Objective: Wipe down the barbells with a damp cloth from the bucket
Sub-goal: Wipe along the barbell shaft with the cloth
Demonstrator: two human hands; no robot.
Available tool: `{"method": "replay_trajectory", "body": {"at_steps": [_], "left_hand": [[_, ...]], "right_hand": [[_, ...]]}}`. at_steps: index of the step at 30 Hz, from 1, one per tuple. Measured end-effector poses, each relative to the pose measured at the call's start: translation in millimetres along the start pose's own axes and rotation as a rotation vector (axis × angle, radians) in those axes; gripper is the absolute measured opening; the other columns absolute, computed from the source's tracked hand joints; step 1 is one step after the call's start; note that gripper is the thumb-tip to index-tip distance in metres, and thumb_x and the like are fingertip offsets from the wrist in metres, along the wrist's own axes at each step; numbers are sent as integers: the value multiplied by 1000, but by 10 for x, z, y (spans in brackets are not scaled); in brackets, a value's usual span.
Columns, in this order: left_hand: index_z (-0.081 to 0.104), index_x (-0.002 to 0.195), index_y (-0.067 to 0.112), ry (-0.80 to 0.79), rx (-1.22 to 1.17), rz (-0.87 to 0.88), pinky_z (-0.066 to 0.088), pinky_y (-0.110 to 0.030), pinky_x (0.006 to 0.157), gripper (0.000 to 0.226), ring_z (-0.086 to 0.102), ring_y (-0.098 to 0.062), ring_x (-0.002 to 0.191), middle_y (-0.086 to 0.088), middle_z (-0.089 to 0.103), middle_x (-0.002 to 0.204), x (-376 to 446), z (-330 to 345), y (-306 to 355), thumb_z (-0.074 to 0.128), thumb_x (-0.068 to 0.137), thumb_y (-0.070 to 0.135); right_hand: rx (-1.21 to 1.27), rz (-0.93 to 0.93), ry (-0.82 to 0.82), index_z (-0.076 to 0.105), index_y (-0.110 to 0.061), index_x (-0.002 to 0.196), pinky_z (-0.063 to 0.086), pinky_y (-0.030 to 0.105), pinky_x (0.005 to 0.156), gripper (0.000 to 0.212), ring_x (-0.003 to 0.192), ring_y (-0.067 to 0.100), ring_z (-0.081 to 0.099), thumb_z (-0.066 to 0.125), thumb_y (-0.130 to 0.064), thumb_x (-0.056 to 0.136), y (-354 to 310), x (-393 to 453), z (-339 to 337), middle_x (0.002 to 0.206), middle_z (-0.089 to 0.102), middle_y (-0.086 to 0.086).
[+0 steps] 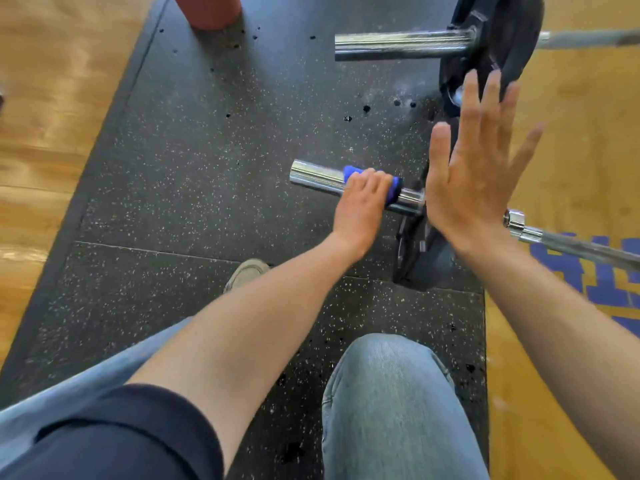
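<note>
The near barbell's chrome sleeve (313, 177) lies low over the black rubber mat, its thin shaft (575, 247) running off to the right. My left hand (363, 202) is wrapped over that sleeve, pressing a blue cloth (394, 190) around it. My right hand (481, 168) is held flat with fingers spread, hovering in front of the near barbell's black plate (412, 247), which it mostly hides. A second barbell sleeve (401, 45) with a black plate (505, 39) lies farther back. The red bucket (207, 10) stands at the top edge.
The speckled black rubber mat (194, 150) is bordered by wooden floor (52, 98) on both sides, with blue markings (602, 282) at right. My knee in jeans (391, 403) and a shoe (246, 271) are in the foreground.
</note>
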State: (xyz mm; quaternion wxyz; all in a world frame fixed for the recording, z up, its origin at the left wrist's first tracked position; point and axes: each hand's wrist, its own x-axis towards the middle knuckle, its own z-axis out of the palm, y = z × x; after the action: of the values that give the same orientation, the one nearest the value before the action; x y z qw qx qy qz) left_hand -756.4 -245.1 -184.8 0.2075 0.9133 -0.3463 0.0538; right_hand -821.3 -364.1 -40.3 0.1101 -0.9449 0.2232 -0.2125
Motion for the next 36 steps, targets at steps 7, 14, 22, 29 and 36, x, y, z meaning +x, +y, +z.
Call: {"method": "replay_trajectory", "body": {"at_steps": [7, 14, 22, 29, 36], "left_hand": [[57, 130, 10, 17, 23, -10, 41, -42, 103, 47, 52, -29, 111, -9, 59, 124, -368, -261, -422, 68, 86, -3], [52, 134, 7, -87, 119, -201, 33, -38, 111, 64, 47, -31, 121, -11, 55, 130, -718, -578, -508, 62, 75, -16], [39, 153, 7, -139, 1, -90, 28, -48, 122, 75, 35, -32, 146, -12, 44, 154, -1295, -651, -214, 63, 84, -12], [20, 161, 6, -189, -20, -107, 9, -42, 129, 90, 11, -29, 157, -8, 25, 166, -1567, -845, -116, 58, 83, -20], [2, 162, 7, -296, -132, 44, 6, -40, 129, 95, -6, -23, 158, -6, -1, 171, -1594, -843, 119, 54, 88, -20]], "right_hand": [[-132, 56, -254, 10, -26, 163, -2, 56, 124, 68, 157, 22, 1, 10, -60, 103, 99, -53, 163, 170, 9, 4], [-106, 1, -159, 18, -24, 162, 1, 57, 124, 65, 157, 26, 7, 16, -56, 105, -68, -833, -35, 169, 14, 4], [-88, -43, -265, 2, -30, 163, -10, 59, 120, 66, 156, 27, -13, 22, -55, 105, -29, -1479, -238, 170, -7, 4], [-106, -35, -314, 3, -33, 163, -5, 63, 120, 72, 155, 29, -15, 18, -64, 100, -139, -1963, -309, 170, -9, 4], [-118, -6, -339, -2, -36, 162, -9, 63, 117, 74, 153, 27, -22, 19, -67, 98, -151, -1925, -323, 169, -16, 1]]}}
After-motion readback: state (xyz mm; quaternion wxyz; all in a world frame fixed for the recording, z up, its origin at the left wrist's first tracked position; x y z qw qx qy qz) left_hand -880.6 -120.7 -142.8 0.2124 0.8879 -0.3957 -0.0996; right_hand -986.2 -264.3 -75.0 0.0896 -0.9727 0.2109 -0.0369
